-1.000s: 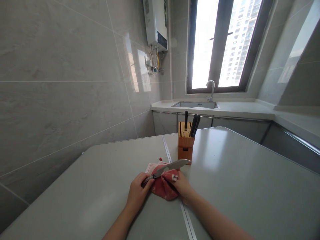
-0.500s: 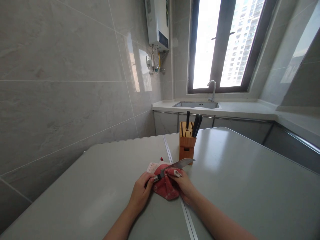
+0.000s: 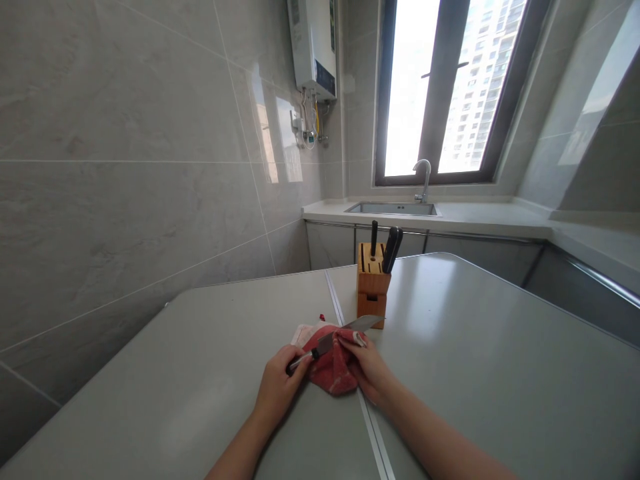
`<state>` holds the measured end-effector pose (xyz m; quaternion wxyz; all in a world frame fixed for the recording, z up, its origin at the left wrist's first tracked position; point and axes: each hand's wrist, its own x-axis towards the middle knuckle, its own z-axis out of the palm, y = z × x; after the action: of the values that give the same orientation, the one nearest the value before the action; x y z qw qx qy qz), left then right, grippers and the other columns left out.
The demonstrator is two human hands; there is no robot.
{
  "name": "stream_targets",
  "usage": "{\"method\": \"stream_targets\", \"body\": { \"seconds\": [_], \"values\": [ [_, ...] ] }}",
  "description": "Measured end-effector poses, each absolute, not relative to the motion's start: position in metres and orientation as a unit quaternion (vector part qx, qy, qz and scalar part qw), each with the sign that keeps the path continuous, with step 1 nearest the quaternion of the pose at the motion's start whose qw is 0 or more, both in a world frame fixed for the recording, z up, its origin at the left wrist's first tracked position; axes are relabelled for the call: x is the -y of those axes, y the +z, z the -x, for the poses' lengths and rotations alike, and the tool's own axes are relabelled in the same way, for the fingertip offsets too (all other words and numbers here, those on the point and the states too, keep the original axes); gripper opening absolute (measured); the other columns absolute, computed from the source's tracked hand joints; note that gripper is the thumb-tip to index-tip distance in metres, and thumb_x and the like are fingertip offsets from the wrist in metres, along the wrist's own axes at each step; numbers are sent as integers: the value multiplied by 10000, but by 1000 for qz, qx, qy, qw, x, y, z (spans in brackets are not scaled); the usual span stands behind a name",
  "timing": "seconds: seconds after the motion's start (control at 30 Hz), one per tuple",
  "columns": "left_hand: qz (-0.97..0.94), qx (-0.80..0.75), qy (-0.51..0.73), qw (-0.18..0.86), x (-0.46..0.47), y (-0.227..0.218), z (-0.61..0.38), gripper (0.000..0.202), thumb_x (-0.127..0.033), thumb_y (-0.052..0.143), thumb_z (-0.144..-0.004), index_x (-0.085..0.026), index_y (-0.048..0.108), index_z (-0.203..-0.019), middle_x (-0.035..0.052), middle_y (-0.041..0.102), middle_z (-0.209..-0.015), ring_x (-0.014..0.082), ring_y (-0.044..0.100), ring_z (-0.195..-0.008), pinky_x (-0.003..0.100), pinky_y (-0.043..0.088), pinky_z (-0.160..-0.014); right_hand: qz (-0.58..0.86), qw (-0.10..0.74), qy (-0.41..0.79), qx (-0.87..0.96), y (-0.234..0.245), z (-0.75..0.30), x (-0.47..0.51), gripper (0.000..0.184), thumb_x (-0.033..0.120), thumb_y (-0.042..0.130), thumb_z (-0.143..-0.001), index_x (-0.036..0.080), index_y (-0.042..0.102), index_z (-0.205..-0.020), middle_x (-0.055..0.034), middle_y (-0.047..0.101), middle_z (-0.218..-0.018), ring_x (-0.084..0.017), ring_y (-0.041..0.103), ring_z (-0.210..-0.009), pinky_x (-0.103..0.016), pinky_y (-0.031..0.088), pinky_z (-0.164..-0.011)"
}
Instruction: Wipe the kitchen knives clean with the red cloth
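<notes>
My left hand (image 3: 281,373) is closed round the black handle of a kitchen knife (image 3: 365,323), whose blade points away to the right. A red and white cloth (image 3: 333,373) lies under the knife and is folded over the middle of the blade. My right hand (image 3: 369,365) pinches the cloth against the blade, its fingers partly hidden in the folds. The blade tip sticks out past the cloth, in front of a wooden knife block (image 3: 373,287) that holds black-handled knives (image 3: 393,249).
The pale table (image 3: 225,333) has a seam strip (image 3: 373,433) running along it. Behind it are a counter with a sink (image 3: 393,209) and a faucet (image 3: 425,180). A tiled wall (image 3: 150,213) borders the left, with a water heater (image 3: 315,47) above.
The right hand and the cloth fold have shifted slightly along the blade, showing more of it near the handle. The left hand keeps hold of the handle.
</notes>
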<state>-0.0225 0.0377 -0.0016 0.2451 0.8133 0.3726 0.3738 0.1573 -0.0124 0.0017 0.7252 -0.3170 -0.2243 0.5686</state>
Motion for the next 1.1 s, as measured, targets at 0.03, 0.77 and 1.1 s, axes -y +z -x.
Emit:
{"method": "stream_targets", "body": {
  "seconds": [0.03, 0.77, 1.1],
  "values": [
    [-812, -375, 374, 243, -38, -1, 23, 326, -436, 467, -856, -173, 602, -720, 28, 613, -720, 161, 545, -686, 239, 407, -657, 313, 729, 569, 218, 2, -158, 12, 275, 243, 794, -595, 147, 666, -819, -34, 707, -803, -160, 653, -744, -278, 502, -757],
    [-804, -398, 382, 222, -40, -2, 23, 345, -461, 473, -839, -176, 636, -733, 34, 627, -732, 162, 558, -691, 248, 421, -653, 340, 799, 480, 124, 9, -184, 4, 355, 362, 763, -632, 225, 634, -933, 16, 708, -830, -163, 660, -760, -262, 543, -702],
    [-803, -389, 387, 233, -39, -1, 24, 314, -422, 476, -852, -179, 642, -743, 31, 637, -745, 163, 567, -704, 240, 418, -668, 338, 816, 458, 94, 10, -186, 3, 349, 361, 767, -627, 240, 624, -920, 45, 696, -798, -145, 649, -715, -249, 541, -681]
  ]
}}
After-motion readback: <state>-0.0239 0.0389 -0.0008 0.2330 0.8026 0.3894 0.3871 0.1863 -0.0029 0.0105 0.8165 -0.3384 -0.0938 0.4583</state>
